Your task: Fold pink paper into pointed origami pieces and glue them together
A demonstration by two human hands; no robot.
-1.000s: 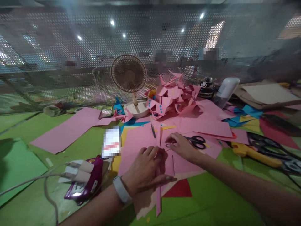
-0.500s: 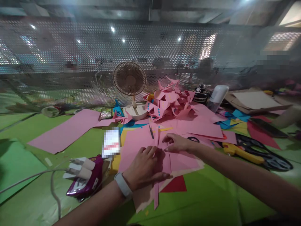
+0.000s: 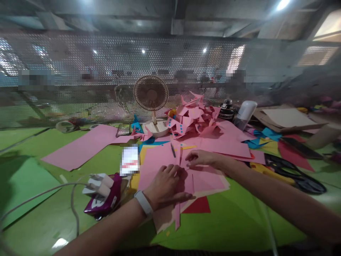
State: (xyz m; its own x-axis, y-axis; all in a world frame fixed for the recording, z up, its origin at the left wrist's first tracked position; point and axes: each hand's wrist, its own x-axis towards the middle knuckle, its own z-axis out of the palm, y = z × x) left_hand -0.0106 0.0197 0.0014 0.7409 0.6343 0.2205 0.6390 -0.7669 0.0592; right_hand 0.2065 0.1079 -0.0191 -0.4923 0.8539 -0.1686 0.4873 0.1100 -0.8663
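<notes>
My left hand (image 3: 166,185), with a pale band on the wrist, lies flat on layered pink paper sheets (image 3: 153,160), its thumb stretched out to the right. Under it runs a narrow pink strip (image 3: 177,218), its lower end showing past the thumb. Over the right part of the same sheets is my right hand (image 3: 201,159), fingers curled in close together near the left fingertips. Whatever its fingertips pinch, if anything, is too small to make out. A slim dark pen-like tool (image 3: 173,150) lies just beyond both hands. Red paper (image 3: 198,206) shows beneath the stack.
A heap of folded pink paper pieces (image 3: 194,115) stands behind, beside a small fan (image 3: 151,93). To the left are a lit screen (image 3: 129,160) and white plugs (image 3: 99,185) on a purple block. On the right lies a yellow handle (image 3: 277,175) by a black object (image 3: 306,179).
The view has tilted and shifted slightly, so the table items sit a little differently in the picture. Both hands keep nearly the same pose, the right fingers drawn slightly closer together.
</notes>
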